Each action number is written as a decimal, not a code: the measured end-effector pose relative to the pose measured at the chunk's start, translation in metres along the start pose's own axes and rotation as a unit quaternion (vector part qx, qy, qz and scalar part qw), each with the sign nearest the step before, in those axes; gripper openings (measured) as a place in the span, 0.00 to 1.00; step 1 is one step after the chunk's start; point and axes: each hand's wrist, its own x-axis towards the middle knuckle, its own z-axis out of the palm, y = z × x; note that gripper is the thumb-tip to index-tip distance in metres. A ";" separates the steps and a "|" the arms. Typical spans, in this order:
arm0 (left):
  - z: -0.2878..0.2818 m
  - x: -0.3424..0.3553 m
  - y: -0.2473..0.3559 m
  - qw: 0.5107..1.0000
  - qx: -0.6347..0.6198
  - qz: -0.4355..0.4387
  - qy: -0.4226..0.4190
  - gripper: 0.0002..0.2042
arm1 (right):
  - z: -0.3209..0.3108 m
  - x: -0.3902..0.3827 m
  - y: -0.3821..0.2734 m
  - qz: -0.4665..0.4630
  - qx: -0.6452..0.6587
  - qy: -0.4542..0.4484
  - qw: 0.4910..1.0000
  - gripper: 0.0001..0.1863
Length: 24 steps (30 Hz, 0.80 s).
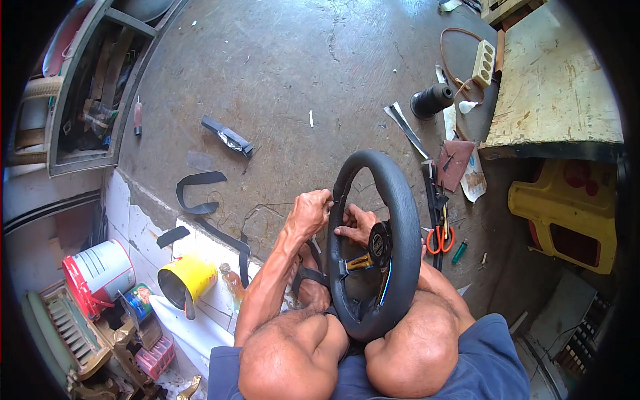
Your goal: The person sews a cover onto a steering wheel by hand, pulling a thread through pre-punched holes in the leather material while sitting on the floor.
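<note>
Touching the black steering wheel [401, 213]; fingers [323, 198] curled.

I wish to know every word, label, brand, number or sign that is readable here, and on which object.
No text is clear enough to quote.
Yellow bucket: print, too small.
White bucket with red rim: label, blurred.
Steering wheel: hub mark, too small.
Pale strip by the scissors: blue print, unreadable.
</note>
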 end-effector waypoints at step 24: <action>-0.013 0.002 -0.012 0.993 -0.092 -0.056 -0.049 0.07 | 0.000 0.001 0.000 -0.010 -0.007 -0.003 1.000 0.23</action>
